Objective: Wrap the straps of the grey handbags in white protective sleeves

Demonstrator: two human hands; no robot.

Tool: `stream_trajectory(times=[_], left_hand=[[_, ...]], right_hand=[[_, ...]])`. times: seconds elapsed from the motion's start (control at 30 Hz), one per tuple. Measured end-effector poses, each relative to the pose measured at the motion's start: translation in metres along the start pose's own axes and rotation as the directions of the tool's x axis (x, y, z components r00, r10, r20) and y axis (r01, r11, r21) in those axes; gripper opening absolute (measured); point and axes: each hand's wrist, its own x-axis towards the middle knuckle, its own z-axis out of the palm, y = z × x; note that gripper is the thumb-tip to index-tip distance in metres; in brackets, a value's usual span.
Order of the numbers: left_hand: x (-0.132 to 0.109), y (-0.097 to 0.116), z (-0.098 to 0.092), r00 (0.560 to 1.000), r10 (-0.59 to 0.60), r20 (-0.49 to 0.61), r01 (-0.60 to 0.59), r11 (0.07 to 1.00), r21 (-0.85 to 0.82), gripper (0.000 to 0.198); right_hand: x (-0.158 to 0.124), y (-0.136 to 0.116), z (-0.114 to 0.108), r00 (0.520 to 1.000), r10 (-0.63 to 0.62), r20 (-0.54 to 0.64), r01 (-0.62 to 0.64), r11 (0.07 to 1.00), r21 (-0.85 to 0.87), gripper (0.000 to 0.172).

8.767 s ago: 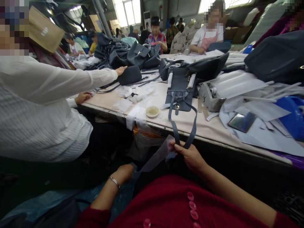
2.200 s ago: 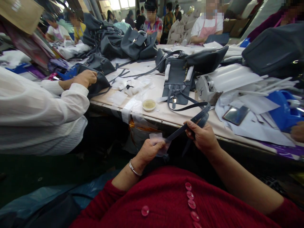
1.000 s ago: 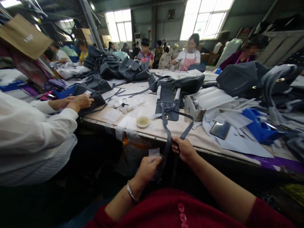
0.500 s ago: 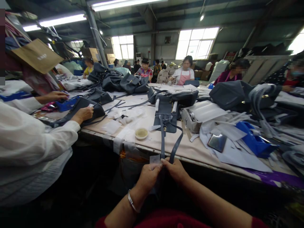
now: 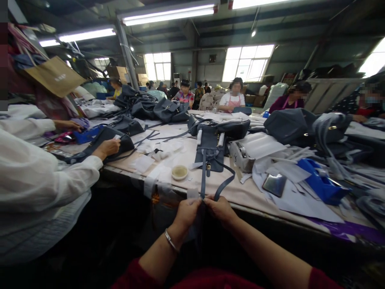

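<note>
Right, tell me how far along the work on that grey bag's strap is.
Done: the bag lies on the table, white wraps on its top. In hand: left hand and right hand pinch the strap and a clear film scrap. Left: most of the strap looks bare.

A dim workshop hall with bright rear windows (image 5: 248,62), ceiling strip lights (image 5: 170,15) and a long worktable (image 5: 192,154).

Head-worn view, forward-down, close over table (image 5: 210,188).
</note>
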Motion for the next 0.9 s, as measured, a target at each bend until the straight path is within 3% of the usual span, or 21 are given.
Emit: stream_trajectory(times=[0.13,0.3,0.4,0.53,0.7,0.77,0.9], left_hand=[[0.006,0.008,0.001,1.0,-0.007,0.011,0.007,1.0,0.008,0.041],[0.004,0.013,0.003,0.997,0.002,0.079,-0.005,0.999,0.038,0.04],[0.004,0.013,0.004,0.994,0.004,0.109,-0.01,0.998,0.062,0.04],[0.005,0.01,-0.006,0.995,-0.018,0.102,0.014,0.999,0.037,0.042],[-0.008,0.003,-0.025,0.992,-0.006,-0.124,-0.026,0.965,-0.259,0.042],[-0.019,0.002,-0.028,0.997,0.006,-0.076,-0.02,0.982,-0.188,0.041],[-0.037,0.002,-0.018,0.981,0.042,0.187,-0.056,0.996,0.071,0.033]], right_hand=[[-0.021,0.001,-0.017,1.0,0.013,-0.015,-0.013,1.0,0.003,0.037],[-0.047,-0.007,-0.019,0.953,0.073,0.295,-0.039,0.992,-0.119,0.053],[-0.053,-0.008,-0.006,0.923,0.069,0.38,-0.025,0.993,-0.119,0.059],[-0.043,-0.006,-0.004,0.957,0.055,0.286,-0.036,0.997,-0.071,0.061],[-0.03,-0.009,-0.013,0.992,0.082,0.1,-0.096,0.985,0.145,0.058],[-0.029,-0.011,-0.011,0.996,0.081,0.049,-0.088,0.978,0.187,0.059],[-0.029,-0.01,-0.002,0.999,0.045,0.03,-0.05,0.984,0.174,0.065]])
